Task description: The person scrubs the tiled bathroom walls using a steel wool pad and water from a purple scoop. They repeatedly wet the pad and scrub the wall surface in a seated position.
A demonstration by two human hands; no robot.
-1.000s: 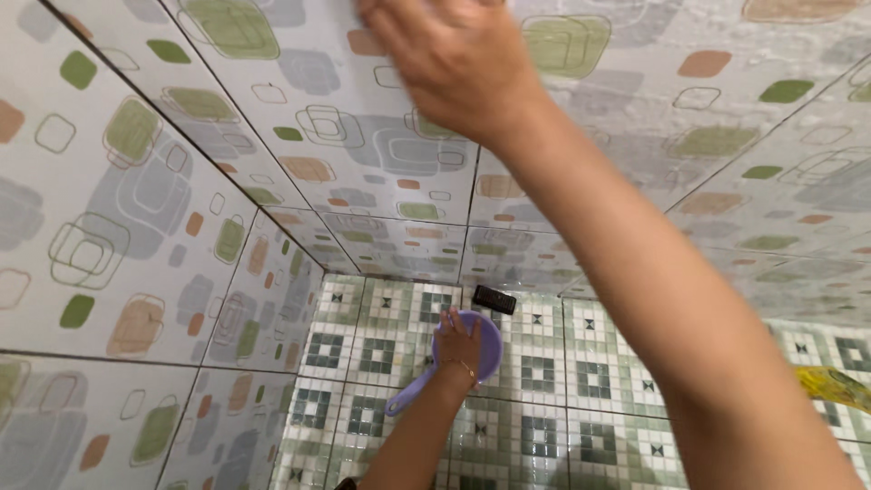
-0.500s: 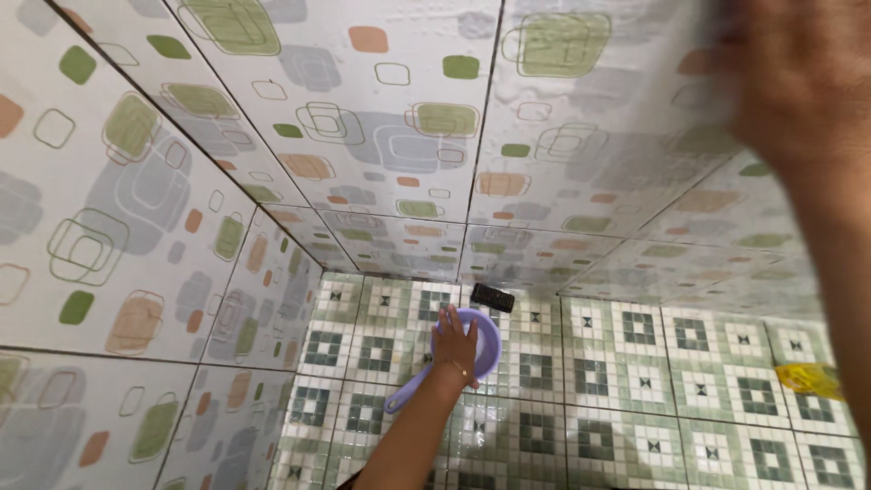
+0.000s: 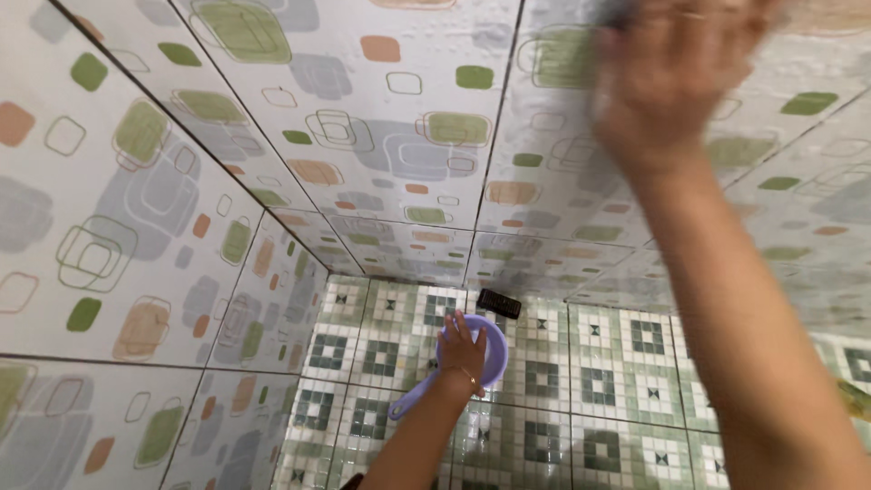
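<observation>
My right hand (image 3: 671, 82) is raised against the patterned wall tiles (image 3: 399, 136) at the upper right. It is motion-blurred, and a dark edge shows at its fingertips, so I cannot tell whether it holds anything. Far below, my left hand (image 3: 463, 349) reaches down to the floor and grips the rim of a purple scoop (image 3: 496, 363). The scoop's handle points toward the lower left. A thin bracelet circles my left wrist.
The walls meet in a corner at the left, above a green and white mosaic floor (image 3: 626, 363) that looks wet. A small dark object (image 3: 500, 303) lies on the floor by the wall, just beyond the scoop. Something yellow (image 3: 857, 399) shows at the right edge.
My right hand swept across the wall from the upper middle to the far right, then came partway back left. My left hand stayed on the purple scoop.
</observation>
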